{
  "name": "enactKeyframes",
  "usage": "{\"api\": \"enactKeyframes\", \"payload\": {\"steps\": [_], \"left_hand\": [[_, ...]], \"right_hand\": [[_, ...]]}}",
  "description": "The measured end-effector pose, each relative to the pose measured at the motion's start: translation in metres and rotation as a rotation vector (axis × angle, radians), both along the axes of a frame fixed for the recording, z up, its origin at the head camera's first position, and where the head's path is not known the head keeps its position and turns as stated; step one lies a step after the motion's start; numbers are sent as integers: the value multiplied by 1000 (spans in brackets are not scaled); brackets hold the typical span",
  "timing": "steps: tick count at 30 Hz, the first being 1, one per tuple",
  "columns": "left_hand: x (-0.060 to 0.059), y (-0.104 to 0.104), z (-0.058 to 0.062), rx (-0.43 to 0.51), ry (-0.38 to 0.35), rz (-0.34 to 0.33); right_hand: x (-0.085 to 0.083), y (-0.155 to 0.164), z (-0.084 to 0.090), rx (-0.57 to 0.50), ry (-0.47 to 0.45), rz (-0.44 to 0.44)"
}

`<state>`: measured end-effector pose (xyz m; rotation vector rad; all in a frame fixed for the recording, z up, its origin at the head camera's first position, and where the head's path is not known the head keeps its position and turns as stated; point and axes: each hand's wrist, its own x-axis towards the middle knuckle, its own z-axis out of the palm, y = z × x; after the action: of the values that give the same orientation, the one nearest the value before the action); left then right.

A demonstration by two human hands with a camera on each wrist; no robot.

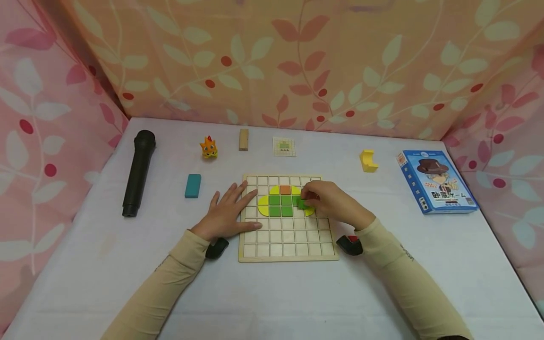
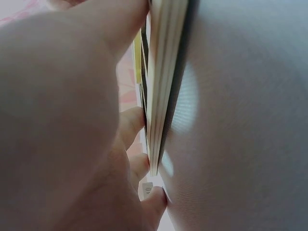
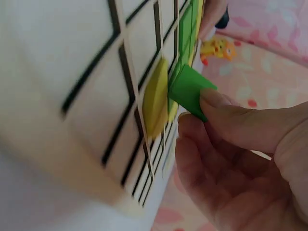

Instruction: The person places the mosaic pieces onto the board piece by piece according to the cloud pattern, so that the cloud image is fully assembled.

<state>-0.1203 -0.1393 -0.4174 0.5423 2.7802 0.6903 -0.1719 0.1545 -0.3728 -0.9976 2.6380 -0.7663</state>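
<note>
A wooden grid board [image 1: 288, 237] lies flat on the white table. Set in its squares are several green tiles [image 1: 275, 211], an orange tile [image 1: 285, 190] and yellow rounded pieces [image 1: 263, 206]. My left hand [image 1: 227, 212] rests, fingers spread, on the board's left edge. Between thumb and fingertips, my right hand [image 1: 333, 200] pinches another green tile [image 3: 190, 89] at the right side of the coloured shape. That tile is tilted, with its lower edge close over the grid near a yellow piece [image 3: 155, 101] in the right wrist view.
A black microphone [image 1: 139, 172] and a teal block [image 1: 193, 186] lie left of the board. Behind it are an orange toy figure [image 1: 208, 148], a wooden block [image 1: 243, 140] and a pattern card [image 1: 284, 147]. A yellow piece [image 1: 368, 161] and a blue box [image 1: 439, 182] lie right.
</note>
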Motion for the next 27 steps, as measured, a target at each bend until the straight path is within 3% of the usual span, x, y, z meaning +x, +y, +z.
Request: {"api": "enactKeyframes", "payload": {"steps": [27], "left_hand": [[0,1,4,-29,2,5]], "right_hand": [[-2,-12,-11,6,-46,-16]]}}
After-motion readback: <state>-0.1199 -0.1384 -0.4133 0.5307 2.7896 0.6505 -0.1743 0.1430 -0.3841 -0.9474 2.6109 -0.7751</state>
